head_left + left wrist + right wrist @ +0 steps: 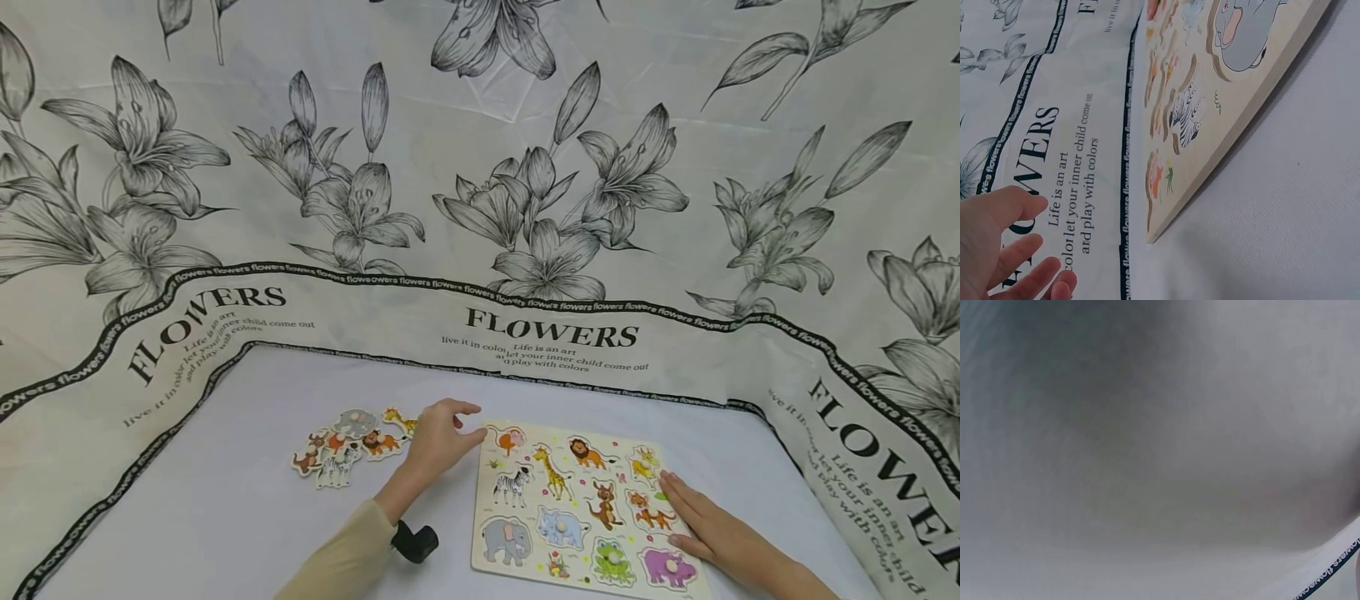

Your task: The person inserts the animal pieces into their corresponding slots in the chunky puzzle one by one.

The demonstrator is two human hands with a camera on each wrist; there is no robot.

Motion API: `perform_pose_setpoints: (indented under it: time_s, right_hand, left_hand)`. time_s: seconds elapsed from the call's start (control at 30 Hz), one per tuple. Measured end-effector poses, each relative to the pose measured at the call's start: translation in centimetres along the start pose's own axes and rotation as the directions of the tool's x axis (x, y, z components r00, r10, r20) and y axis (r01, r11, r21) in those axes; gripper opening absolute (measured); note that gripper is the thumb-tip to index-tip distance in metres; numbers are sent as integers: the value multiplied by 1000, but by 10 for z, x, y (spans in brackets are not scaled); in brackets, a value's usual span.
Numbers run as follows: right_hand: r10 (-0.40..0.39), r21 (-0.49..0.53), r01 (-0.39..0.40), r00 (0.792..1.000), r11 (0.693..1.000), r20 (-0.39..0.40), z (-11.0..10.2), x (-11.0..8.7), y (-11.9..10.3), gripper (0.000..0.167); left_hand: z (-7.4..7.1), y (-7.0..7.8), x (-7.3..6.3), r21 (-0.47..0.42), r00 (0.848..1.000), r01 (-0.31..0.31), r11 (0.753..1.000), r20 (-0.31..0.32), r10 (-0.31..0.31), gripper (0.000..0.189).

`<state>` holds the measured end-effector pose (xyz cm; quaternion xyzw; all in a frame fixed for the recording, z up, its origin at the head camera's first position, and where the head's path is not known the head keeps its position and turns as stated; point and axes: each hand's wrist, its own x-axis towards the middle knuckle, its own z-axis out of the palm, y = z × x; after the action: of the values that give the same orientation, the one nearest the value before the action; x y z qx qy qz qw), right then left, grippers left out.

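Observation:
A wooden animal puzzle board lies flat on the white table. My left hand hovers by its far left corner, thumb and fingers spread apart with nothing between them. In the left wrist view the same hand shows its bent, separated fingers, apart from the board. My right hand rests along the board's right edge with its fingers straight. Knobbed pieces sit in the board: a blue rhino-like animal, a green frog and a purple hippo. The right wrist view is mostly blurred pale surface.
Left of the board lies a loose pile of pieces, with an elephant, a lion, a zebra, a kangaroo and a giraffe. A flower-printed cloth rises behind the table.

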<state>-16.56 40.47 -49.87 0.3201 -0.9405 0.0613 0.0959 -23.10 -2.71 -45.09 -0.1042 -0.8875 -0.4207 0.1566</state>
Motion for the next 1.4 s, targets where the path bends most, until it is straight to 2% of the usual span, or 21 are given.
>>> perform_pose_setpoints:
  time_s: [0.3, 0.47, 0.67, 0.83, 1.03, 1.27, 1.4]
  right_hand:
    - [41, 46, -42, 999, 998, 34, -3, 0, -3, 70]
    - [46, 50, -48, 998, 998, 34, -5, 0, -5, 70]
    - [15, 21, -15, 1000, 1000, 3, -6, 1, -6, 70]
    - [17, 19, -17, 1000, 1000, 9, -7, 2, -5, 70]
    - [45, 43, -47, 998, 998, 35, -7, 1, -6, 70]
    - [30, 19, -30, 999, 999, 22, -4, 1, -3, 71]
    - [31, 24, -32, 999, 999, 28, -2, 1, -2, 72]
  left_hand:
    - [-14, -12, -2, 6, 999, 49, 999, -21, -49, 33]
    - [-18, -22, -1, 22, 998, 53, 998, -31, -52, 34]
    - [-27, -29, -3, -1, 999, 48, 999, -23, -48, 35]
    - [-34, -39, -6, -11, 999, 43, 999, -24, -43, 36]
    - [-40, -51, -8, -23, 997, 77, 997, -16, -78, 38]
    - [-50, -61, -11, -31, 997, 72, 997, -11, -72, 39]
    - [-58, -66, -11, -37, 994, 112, 993, 15, -112, 41]
